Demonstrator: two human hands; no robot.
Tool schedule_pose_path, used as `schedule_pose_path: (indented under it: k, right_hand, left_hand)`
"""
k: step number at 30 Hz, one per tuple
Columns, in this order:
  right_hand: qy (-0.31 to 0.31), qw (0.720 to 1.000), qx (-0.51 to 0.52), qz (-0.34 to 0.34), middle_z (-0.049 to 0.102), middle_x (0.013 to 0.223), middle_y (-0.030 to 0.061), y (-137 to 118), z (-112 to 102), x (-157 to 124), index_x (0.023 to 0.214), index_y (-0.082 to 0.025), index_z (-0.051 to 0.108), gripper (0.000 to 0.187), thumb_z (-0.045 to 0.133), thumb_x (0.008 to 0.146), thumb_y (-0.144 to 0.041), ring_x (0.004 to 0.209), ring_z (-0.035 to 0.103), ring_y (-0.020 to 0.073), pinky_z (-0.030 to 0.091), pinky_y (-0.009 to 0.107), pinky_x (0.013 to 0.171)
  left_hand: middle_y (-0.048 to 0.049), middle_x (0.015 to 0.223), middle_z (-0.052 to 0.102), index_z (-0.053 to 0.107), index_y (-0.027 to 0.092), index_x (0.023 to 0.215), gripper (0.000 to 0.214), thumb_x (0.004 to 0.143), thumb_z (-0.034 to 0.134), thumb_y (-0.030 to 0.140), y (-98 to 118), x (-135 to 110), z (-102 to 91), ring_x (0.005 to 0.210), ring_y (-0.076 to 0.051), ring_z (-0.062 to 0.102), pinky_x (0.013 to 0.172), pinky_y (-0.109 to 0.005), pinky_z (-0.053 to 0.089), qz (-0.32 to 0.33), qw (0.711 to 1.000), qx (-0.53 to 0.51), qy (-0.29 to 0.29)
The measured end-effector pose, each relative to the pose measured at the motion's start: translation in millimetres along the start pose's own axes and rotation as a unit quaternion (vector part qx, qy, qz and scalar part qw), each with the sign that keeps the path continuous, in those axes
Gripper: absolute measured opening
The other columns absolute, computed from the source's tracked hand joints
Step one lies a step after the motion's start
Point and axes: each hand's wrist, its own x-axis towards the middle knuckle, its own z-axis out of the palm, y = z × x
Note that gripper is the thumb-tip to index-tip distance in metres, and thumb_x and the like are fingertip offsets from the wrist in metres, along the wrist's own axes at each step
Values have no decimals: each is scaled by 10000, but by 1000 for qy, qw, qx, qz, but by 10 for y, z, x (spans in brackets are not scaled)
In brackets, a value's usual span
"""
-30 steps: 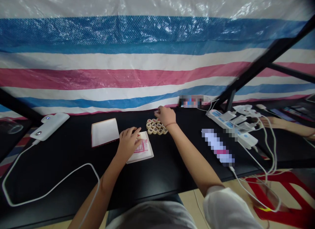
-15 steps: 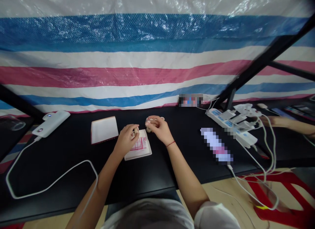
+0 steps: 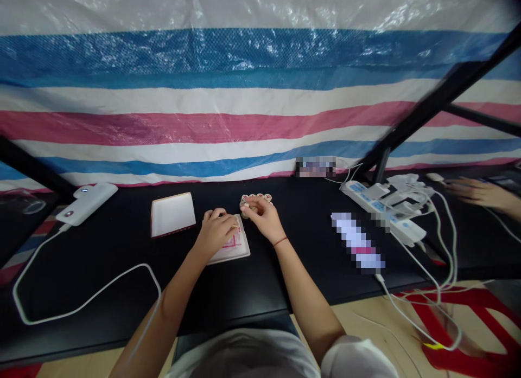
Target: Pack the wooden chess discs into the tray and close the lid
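Left hand [image 3: 218, 231]: being lowered over white tray [image 3: 240, 251], grip not readable.
Right hand [image 3: 264, 218]: being curled over round pieces [image 3: 252, 197], tray's one o'clock; hold unclear.
Change: back row [image 3: 260, 196] being uncovered, nearer pieces apparently being handled.

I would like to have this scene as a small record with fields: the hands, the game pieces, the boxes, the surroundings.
left hand: over the white tray; grip unclear
right hand: at the round xiangqi pieces, covering some
inside tray: pink-printed sheet, partly hidden
left of tray: shallow box half, white inside
far right: white power strip; beyond it, another person's hand
surface: black table
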Motion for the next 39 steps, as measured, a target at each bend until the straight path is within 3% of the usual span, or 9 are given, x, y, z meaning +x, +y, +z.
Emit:
schedule_pose_path:
  k: [8,11,16,21,24,29,33,39]
  right_hand:
    - [-23,995,-93,-24,679,817,20,-9,9,-49,963,-200,662,344,697,743,-463,514,479,86,450,233,541]
    - [-26,992,-120,-42,678,803,15,-54,7,-75,974,-208,659,336,688,756,-463,539,515,104,461,242,561]
    - [-23,984,-163,-67,656,699,-7,-114,10,-114,962,-213,654,286,675,784,-436,592,583,135,491,263,637]
    - [-30,971,-190,-143,670,985,63,-131,32,-144,952,-211,658,166,631,814,-299,895,634,186,520,309,785]
    - [-53,956,-219,-190,623,1057,83,-119,53,-169,934,-210,663,132,574,837,-214,1028,598,198,495,346,890]
    - [-114,921,-292,-230,621,1044,76,-111,113,-198,999,-211,657,209,534,852,-130,976,585,180,467,336,896]
    - [-125,880,-405,-215,665,968,71,-152,182,-202,942,-189,651,133,564,855,-139,920,565,207,426,350,859]
    - [-119,839,-494,-196,655,970,66,-150,231,-201,882,-204,648,80,581,851,-173,926,526,229,377,333,784]
  left_hand:
    - [-36,887,696,642,217,834,193,932,479,251,50,54,49,943,-207,556,889,-412,330,7,1000,6,-15]
    - [-42,963,696,662,230,864,177,925,498,259,21,23,39,999,-221,550,897,-420,332,17,1000,14,-14]
    - [-76,1188,628,666,241,1032,193,896,555,320,-53,-14,51,1107,-266,523,906,-423,375,6,999,29,36]
    - [-82,1163,647,605,235,1177,297,935,495,366,-105,-16,81,1081,-231,572,909,-386,399,-19,1000,19,11]
    - [-64,1081,684,609,216,1125,255,958,451,325,-116,-11,93,1010,-208,602,870,-356,412,-17,1000,18,-19]
    - [-79,1143,668,596,189,1161,270,924,498,275,-173,-24,84,1042,-230,596,878,-365,431,-9,999,20,-31]
    - [-107,1222,633,525,193,1302,431,894,542,330,-253,-86,74,1123,-258,573,936,-401,425,-19,1000,14,-14]
    - [-103,1221,633,544,194,1288,417,895,534,334,-278,-141,84,1122,-266,562,922,-410,444,-39,999,9,-26]
